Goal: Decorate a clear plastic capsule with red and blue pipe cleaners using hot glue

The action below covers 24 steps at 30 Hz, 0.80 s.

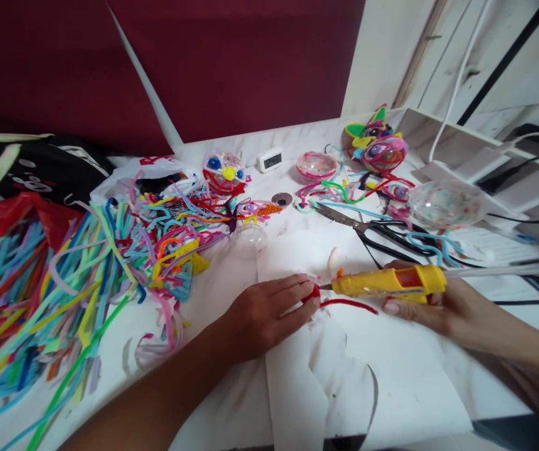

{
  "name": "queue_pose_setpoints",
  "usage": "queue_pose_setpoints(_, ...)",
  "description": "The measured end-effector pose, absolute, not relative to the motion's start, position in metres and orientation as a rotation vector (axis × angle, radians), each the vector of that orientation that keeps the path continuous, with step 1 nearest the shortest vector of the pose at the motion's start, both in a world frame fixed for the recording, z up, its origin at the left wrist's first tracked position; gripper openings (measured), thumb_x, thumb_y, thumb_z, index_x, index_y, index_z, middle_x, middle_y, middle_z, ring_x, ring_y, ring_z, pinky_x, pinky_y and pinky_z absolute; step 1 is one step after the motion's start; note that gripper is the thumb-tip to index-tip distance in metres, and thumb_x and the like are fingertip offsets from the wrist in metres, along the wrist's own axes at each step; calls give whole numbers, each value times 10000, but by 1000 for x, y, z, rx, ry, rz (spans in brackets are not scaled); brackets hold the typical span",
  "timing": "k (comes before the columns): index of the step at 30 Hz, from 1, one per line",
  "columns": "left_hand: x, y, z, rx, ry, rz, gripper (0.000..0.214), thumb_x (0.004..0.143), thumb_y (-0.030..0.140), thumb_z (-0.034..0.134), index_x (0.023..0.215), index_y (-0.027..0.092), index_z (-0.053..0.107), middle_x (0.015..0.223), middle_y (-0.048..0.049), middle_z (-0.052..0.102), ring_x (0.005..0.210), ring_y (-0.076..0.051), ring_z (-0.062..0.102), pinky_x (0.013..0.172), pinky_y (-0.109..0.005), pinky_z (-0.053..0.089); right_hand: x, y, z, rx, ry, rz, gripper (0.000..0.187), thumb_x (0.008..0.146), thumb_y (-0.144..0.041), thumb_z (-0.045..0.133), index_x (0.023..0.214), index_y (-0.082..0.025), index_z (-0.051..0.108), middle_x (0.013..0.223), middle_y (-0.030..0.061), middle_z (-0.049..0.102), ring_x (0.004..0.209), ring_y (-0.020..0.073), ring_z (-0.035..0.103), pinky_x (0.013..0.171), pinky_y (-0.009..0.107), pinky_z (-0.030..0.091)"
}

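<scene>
Far left of the glue gun (382, 282), a black fabric (29, 166) carries white print that is too folded to read. A loose pile of coloured pipe cleaners (62, 275) lies below it, cut off by the frame edge. Up and left of the gun stands a small white digital clock (270, 160), whose digits are blurred and not legible.

The left hand (269, 313) lies palm down just left of the gun's nozzle. Its fingers are straight and close together, and the tips press on one end of a red pipe cleaner (347, 305). That end is hidden, and the rest curves along the white paper (382, 376) directly under the gun.

The gun is yellow and horizontal, with its nozzle at the fingertips and no brand showing. The right hand (432, 307) wraps its rear, fingers clamped round the body. A clear glue stick (499, 270) projects rightward. Black-handled scissors (368, 228) lie just above the gun.
</scene>
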<state>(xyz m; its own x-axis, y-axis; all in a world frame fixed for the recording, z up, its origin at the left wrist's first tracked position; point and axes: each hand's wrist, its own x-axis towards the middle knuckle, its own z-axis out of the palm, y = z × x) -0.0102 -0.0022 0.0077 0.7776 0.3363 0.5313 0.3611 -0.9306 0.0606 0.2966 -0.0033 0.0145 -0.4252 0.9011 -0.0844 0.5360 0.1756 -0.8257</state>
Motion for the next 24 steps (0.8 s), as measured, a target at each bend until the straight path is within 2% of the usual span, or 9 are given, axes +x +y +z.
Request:
queue_pose_setpoints(8, -10, -2, 9, -2929, -573, -865, 316, 861, 136, 594, 1172, 96, 558, 1194, -145, 623, 1242, -250, 503, 1012, -421, 496, 295, -2, 16, -1360, -1984, 1267, 249, 787, -439, 626, 876, -208, 601, 930, 35, 604, 792, 193, 585, 674, 281, 511)
queue_pose_setpoints(18, -9, -2, 9, -2922, -559, -859, 302, 860, 119, 586, 1159, 82, 566, 1180, -150, 626, 1237, -253, 504, 1012, -422, 497, 290, 1, 16, -1364, -1958, 1283, 289, 777, -443, 634, 949, -211, 618, 899, 27, 634, 774, 197, 584, 642, 274, 510)
queue_pose_setpoints(24, -9, -3, 8, -2927, -574, -850, 304, 861, 129, 589, 1160, 89, 561, 1165, -145, 633, 1225, -247, 517, 1006, -422, 500, 296, 5, 17, -1398, -1831, 1252, 392, 766, -450, 655, 1078, -217, 607, 1041, 51, 657, 822, 200, 607, 689, 279, 524)
